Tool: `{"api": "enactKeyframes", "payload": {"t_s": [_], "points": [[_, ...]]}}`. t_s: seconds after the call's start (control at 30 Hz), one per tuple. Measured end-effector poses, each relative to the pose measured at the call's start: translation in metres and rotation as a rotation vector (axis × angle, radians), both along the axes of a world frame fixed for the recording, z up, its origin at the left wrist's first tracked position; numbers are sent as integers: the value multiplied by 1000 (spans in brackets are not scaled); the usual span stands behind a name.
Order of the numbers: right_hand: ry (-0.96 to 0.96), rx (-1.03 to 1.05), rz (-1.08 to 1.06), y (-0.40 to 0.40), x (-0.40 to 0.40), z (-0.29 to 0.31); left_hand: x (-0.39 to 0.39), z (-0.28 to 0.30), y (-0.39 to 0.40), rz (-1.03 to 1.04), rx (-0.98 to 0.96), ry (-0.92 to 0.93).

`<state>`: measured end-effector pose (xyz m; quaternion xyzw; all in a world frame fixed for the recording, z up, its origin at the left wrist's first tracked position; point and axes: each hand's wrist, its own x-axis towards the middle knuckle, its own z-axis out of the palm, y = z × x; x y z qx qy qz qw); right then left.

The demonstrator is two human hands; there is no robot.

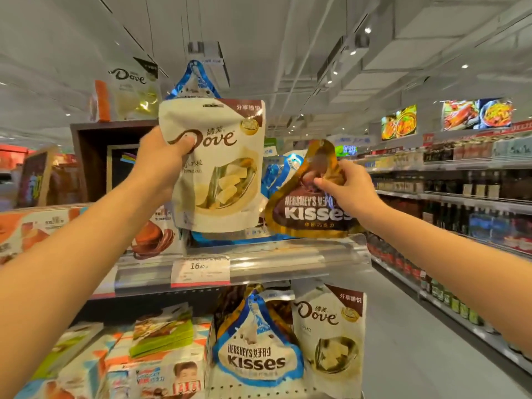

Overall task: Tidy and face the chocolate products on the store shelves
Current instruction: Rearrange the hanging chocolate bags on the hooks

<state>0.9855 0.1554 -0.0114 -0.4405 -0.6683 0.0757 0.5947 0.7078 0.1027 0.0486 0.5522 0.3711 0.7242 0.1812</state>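
My left hand [161, 159] grips a white Dove pouch [218, 174] by its left edge and holds it upright above the upper shelf [273, 254]. My right hand [345, 188] pinches a brown and gold Hershey's Kisses bag [311, 203] near its top, its base on the same shelf. A blue Kisses bag [195, 79] pokes up behind the Dove pouch. Another blue one [276, 174] stands behind, between the two held bags. On the lower shelf stand a blue and white Kisses bag [256, 352] and a second white Dove pouch [331, 335].
Boxed chocolates [149, 234] sit left on the upper shelf, with more snack boxes [155, 355] below. A price tag [200, 270] hangs on the shelf's clear front rail. A Dove display [132, 90] tops a dark cabinet at left. The aisle and bottle shelves [460, 197] run along the right.
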Motion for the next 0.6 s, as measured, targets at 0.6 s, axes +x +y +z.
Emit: {"api": "enactKeyframes", "payload": {"t_s": [0.6], "points": [[-291, -1, 91, -104, -48, -74, -16, -113, -86, -292, -178, 439]]}}
